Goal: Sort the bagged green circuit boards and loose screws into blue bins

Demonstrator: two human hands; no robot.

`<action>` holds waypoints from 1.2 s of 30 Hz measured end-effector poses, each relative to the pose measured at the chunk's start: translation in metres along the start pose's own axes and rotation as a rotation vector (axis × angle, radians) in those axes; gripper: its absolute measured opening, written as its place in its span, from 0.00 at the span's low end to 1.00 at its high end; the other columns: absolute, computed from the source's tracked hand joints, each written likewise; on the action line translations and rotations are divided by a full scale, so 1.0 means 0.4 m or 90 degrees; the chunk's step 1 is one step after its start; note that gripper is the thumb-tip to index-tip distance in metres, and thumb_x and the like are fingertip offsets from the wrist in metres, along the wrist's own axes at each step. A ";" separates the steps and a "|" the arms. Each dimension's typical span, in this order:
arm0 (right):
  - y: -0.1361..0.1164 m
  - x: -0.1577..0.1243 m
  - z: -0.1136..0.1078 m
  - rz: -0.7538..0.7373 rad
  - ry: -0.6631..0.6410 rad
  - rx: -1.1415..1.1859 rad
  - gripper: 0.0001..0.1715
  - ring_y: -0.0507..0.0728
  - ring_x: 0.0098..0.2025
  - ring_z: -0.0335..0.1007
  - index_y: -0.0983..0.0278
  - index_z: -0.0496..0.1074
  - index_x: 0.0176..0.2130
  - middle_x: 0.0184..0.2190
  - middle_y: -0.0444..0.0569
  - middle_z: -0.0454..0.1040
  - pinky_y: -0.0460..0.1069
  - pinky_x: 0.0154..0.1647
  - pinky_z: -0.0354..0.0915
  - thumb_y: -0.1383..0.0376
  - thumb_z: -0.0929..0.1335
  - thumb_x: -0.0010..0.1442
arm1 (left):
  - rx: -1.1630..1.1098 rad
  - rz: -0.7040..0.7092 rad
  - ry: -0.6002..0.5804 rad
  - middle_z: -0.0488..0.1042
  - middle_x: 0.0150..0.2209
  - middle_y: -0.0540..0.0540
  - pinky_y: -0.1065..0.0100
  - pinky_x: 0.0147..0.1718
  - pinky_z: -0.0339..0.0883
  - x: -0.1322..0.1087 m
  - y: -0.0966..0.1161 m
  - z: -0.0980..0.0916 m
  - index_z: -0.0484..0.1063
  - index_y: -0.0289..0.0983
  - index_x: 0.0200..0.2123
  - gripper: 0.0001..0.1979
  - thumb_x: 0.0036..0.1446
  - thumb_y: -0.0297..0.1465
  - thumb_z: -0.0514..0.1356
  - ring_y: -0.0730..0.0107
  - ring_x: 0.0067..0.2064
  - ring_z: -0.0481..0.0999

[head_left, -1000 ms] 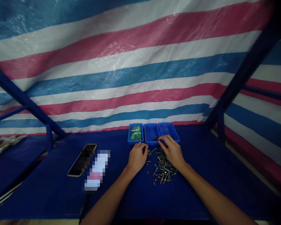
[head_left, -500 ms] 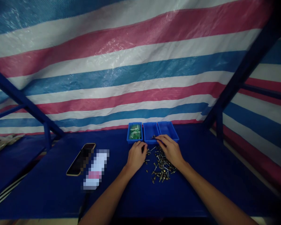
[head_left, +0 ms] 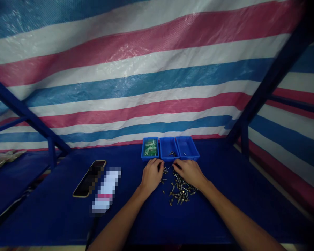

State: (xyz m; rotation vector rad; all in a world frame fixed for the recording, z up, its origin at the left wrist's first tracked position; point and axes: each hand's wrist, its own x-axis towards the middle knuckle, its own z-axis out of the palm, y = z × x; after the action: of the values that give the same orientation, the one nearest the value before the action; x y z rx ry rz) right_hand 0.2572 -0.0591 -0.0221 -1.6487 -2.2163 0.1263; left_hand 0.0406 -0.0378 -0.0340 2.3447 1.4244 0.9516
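Small metal parts with pale shafts lie in a loose pile on the blue table. My left hand is closed at the pile's left edge, in front of a blue bin of green boards; anything in its fingers is hidden. My right hand is over the pile's back part, thumb and fingertips pinched near a thin part; what they hold is too small to make out. A few metal parts lie in the middle blue bin, and one small piece lies in the right blue bin.
A phone and a blurred white and pink item lie on the table to the left. Behind the bins hangs a striped sheet. Blue frame bars slant on both sides. Plastic-wrapped items lie at far left.
My right hand has come back from the middle bin toward the pile. A small piece now shows in the right bin. My left hand has barely moved.
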 end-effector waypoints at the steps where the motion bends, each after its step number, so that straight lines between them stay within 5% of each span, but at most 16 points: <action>1: -0.001 0.001 -0.001 0.004 -0.015 -0.018 0.10 0.58 0.33 0.81 0.57 0.79 0.45 0.32 0.46 0.83 0.47 0.30 0.58 0.59 0.67 0.73 | -0.001 0.001 0.002 0.78 0.38 0.47 0.64 0.44 0.68 0.000 0.000 0.000 0.78 0.41 0.40 0.11 0.71 0.28 0.56 0.62 0.43 0.77; 19: -0.004 0.001 -0.005 0.024 -0.074 -0.015 0.08 0.60 0.38 0.82 0.55 0.75 0.48 0.36 0.46 0.84 0.47 0.32 0.57 0.58 0.67 0.73 | 0.001 0.002 -0.013 0.78 0.39 0.47 0.64 0.44 0.68 0.001 0.008 -0.008 0.77 0.41 0.39 0.10 0.71 0.28 0.56 0.62 0.44 0.77; 36: 0.011 0.002 0.019 0.019 0.042 0.122 0.18 0.57 0.30 0.79 0.59 0.77 0.47 0.30 0.45 0.82 0.48 0.31 0.59 0.57 0.60 0.75 | -0.053 0.099 -0.096 0.77 0.39 0.47 0.61 0.45 0.69 -0.008 0.008 -0.010 0.82 0.44 0.47 0.09 0.66 0.39 0.67 0.60 0.45 0.73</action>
State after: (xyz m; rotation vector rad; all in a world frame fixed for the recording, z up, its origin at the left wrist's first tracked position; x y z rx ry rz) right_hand 0.2585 -0.0560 -0.0303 -1.5605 -2.0614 0.2794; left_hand 0.0391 -0.0427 -0.0307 2.4349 1.1387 0.8332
